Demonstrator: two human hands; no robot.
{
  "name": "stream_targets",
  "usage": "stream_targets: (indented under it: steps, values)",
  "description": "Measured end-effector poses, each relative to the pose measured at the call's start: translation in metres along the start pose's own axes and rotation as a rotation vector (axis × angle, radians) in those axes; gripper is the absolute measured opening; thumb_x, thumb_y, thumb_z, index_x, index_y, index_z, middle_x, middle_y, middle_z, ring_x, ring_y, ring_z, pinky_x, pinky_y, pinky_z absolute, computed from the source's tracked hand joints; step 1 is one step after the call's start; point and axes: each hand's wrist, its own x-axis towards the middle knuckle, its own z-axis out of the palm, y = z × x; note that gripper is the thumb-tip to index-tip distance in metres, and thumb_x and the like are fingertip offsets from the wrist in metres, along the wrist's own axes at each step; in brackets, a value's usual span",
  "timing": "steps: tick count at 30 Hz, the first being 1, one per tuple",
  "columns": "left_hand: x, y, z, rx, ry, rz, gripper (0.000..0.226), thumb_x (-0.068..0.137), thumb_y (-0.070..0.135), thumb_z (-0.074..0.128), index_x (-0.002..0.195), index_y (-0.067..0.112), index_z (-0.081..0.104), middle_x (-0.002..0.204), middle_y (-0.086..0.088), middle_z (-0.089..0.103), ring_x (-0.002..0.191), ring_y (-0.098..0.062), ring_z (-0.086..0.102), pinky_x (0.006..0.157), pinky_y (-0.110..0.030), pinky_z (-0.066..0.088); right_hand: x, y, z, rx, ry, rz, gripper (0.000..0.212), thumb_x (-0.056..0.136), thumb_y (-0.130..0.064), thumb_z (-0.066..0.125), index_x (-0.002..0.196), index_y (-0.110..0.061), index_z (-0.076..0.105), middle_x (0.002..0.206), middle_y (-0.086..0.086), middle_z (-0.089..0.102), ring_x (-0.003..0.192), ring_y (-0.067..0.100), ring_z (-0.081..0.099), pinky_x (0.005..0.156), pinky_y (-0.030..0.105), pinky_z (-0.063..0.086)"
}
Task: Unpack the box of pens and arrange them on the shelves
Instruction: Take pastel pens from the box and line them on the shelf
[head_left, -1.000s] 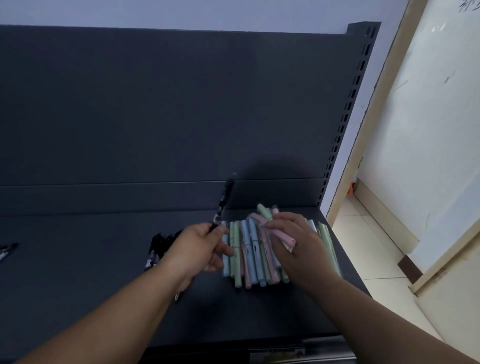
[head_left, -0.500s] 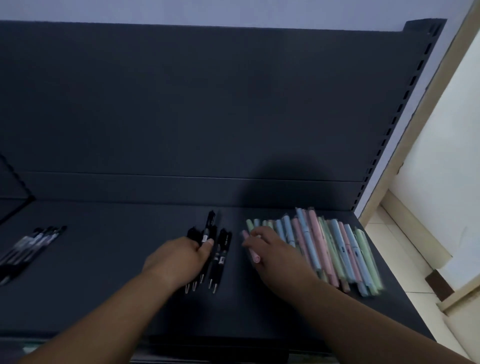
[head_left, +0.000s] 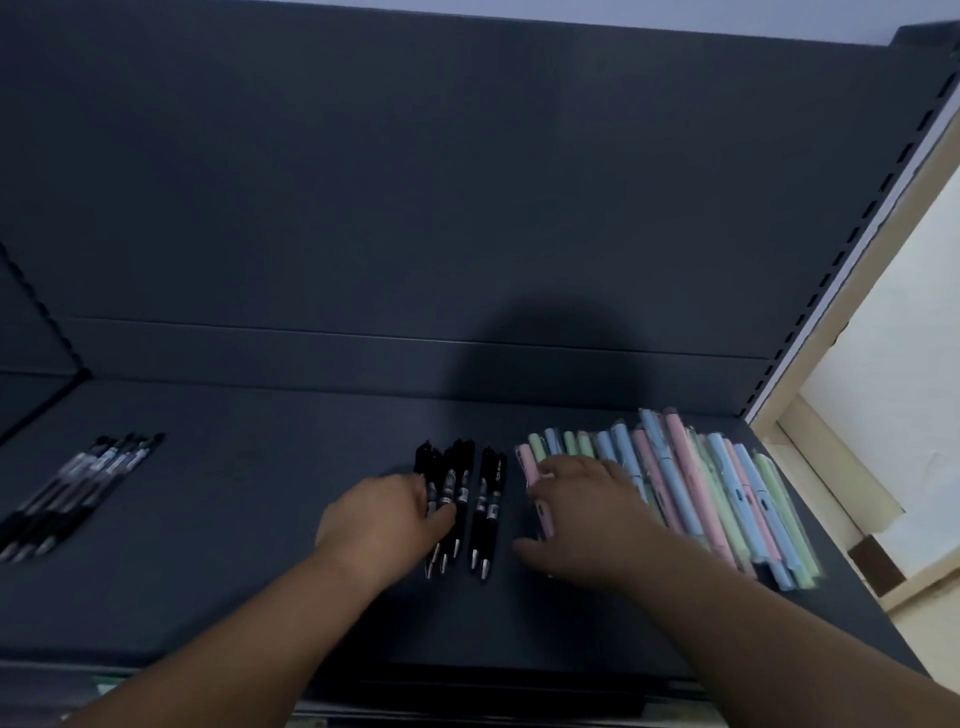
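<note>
Several black pens (head_left: 470, 493) lie side by side in the middle of the dark shelf (head_left: 218, 561). My left hand (head_left: 387, 514) rests on their left edge, fingertips touching the pens. To the right, a row of pastel pink, blue and green pens (head_left: 696, 483) in clear wrappers spreads toward the shelf's right end. My right hand (head_left: 587, 512) lies flat over the left part of that row, fingers spread, with a pink pen (head_left: 535, 480) under its fingertips. Neither hand lifts a pen.
Another group of dark pens (head_left: 72, 488) lies at the shelf's far left. The dark back panel (head_left: 415, 208) rises behind. A slotted upright (head_left: 852, 249) bounds the right side, with a pale wall and floor (head_left: 883, 426) beyond it.
One second ago my left hand held a black pen upright; it now lies with the other black pens. The pastel pens have been spread into a row. The view has shifted left.
</note>
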Motion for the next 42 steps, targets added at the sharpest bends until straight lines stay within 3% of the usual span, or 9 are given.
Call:
stream_targets:
  steps: [2, 6, 9, 15, 23, 30, 35, 38, 42]
  values:
    - [0.002, -0.011, 0.009, -0.151, 0.078, 0.154, 0.024, 0.081, 0.052, 0.061, 0.094, 0.033, 0.054, 0.109, 0.013, 0.05, 0.098, -0.01, 0.051, 0.083, -0.026, 0.046, 0.004, -0.011, -0.001, 0.076, 0.029, -0.033, 0.072, 0.079, -0.059, 0.063, 0.14, -0.025, 0.046, 0.152, -0.002, 0.033, 0.138, 0.019, 0.03, 0.116, 0.034, 0.02]
    - [0.002, -0.033, 0.026, -0.139, -0.19, 0.34, 0.094, 0.066, 0.086, 0.037, 0.147, 0.041, 0.021, 0.157, 0.015, 0.003, 0.145, -0.012, 0.008, 0.117, -0.027, 0.017, 0.015, -0.03, 0.003, 0.213, -0.07, -0.101, 0.074, 0.073, -0.042, 0.079, 0.137, -0.019, 0.049, 0.14, 0.001, 0.046, 0.125, 0.018, 0.045, 0.107, 0.029, 0.038]
    - [0.005, -0.045, 0.03, -0.125, -0.217, 0.367, 0.107, 0.054, 0.093, 0.018, 0.148, 0.044, 0.012, 0.159, 0.014, 0.001, 0.146, -0.01, 0.007, 0.118, -0.026, 0.016, 0.026, -0.039, 0.002, 0.203, -0.113, -0.093, 0.072, 0.07, -0.038, 0.081, 0.132, -0.015, 0.052, 0.131, 0.002, 0.053, 0.118, 0.018, 0.051, 0.101, 0.031, 0.044]
    - [0.013, -0.062, 0.021, -0.211, -0.188, 0.324, 0.088, 0.077, 0.066, 0.057, 0.149, 0.04, 0.014, 0.159, 0.014, 0.005, 0.145, -0.006, 0.011, 0.116, -0.021, 0.017, 0.043, -0.06, 0.002, 0.252, -0.134, -0.145, 0.08, 0.072, -0.034, 0.081, 0.141, -0.018, 0.045, 0.15, 0.004, 0.038, 0.136, 0.018, 0.037, 0.112, 0.025, 0.029]
    - [0.025, -0.101, 0.007, -0.213, -0.143, 0.286, 0.085, 0.081, 0.048, 0.067, 0.149, 0.031, 0.02, 0.158, 0.004, 0.015, 0.144, -0.009, 0.019, 0.115, -0.019, 0.017, 0.063, -0.09, 0.013, 0.417, -0.036, -0.201, 0.076, 0.075, -0.031, 0.08, 0.142, -0.02, 0.046, 0.151, -0.003, 0.039, 0.136, 0.009, 0.036, 0.099, 0.004, 0.017]
    - [0.019, -0.079, 0.004, -0.189, 0.029, 0.309, 0.092, 0.071, 0.075, 0.044, 0.149, 0.029, 0.024, 0.158, 0.011, 0.011, 0.147, -0.01, 0.003, 0.117, -0.023, 0.006, 0.044, -0.05, 0.017, 0.323, 0.106, -0.045, 0.067, 0.082, -0.046, 0.069, 0.142, -0.03, 0.045, 0.152, -0.011, 0.034, 0.138, 0.008, 0.034, 0.115, 0.02, 0.021]
    - [0.01, -0.026, 0.017, -0.148, -0.041, 0.532, 0.085, 0.076, 0.072, 0.036, 0.149, 0.032, 0.019, 0.158, 0.013, 0.001, 0.146, -0.008, -0.002, 0.118, -0.022, 0.002, 0.016, -0.005, 0.009, 0.202, 0.27, 0.153, 0.049, 0.085, -0.038, 0.065, 0.133, -0.028, 0.055, 0.137, -0.007, 0.049, 0.128, 0.013, 0.045, 0.105, 0.018, 0.03]
    - [0.004, 0.004, 0.029, -0.135, -0.152, 0.589, 0.085, 0.083, 0.059, 0.057, 0.15, 0.034, 0.011, 0.157, 0.016, -0.01, 0.145, -0.006, -0.005, 0.119, -0.023, 0.005, -0.003, 0.021, -0.002, 0.12, 0.112, 0.134, 0.074, 0.073, -0.052, 0.074, 0.139, -0.033, 0.047, 0.145, -0.009, 0.042, 0.135, 0.012, 0.038, 0.111, 0.023, 0.027]
    - [0.01, 0.027, 0.045, -0.105, -0.266, 0.558, 0.101, 0.075, 0.063, 0.064, 0.15, 0.037, 0.003, 0.157, 0.015, -0.015, 0.145, -0.008, -0.006, 0.119, -0.027, 0.007, -0.023, 0.037, -0.011, -0.113, -0.255, -0.004, 0.117, 0.061, -0.064, 0.077, 0.154, -0.035, 0.011, 0.162, -0.01, 0.0, 0.149, 0.011, -0.005, 0.12, 0.038, -0.007]
